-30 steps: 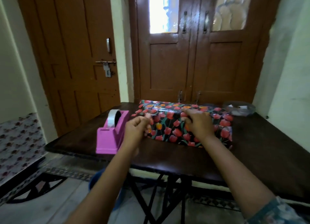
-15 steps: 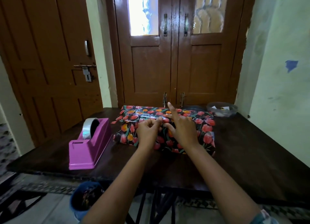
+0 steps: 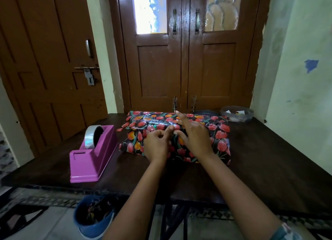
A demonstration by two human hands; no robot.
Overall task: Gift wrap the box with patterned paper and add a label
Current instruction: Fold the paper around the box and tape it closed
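Observation:
The box lies on the dark wooden table, covered in black paper with red and orange tulips. A shiny strip of clear tape runs along the paper seam on its top. My left hand rests on the near left part of the box, fingers curled, thumb and forefinger pinched at the near end of that tape. My right hand lies flat on the box top beside it, fingers spread, the index finger stretched towards the far edge. No label can be made out.
A pink tape dispenser with a roll of clear tape stands left of the box. A clear bowl with small items sits at the far right corner. A blue bucket stands on the floor under the near table edge. Brown doors are behind.
My left hand has come from beside the dispenser to the seam on the box. My right hand has opened from a grip on the paper to a flat press. The camera has swung left.

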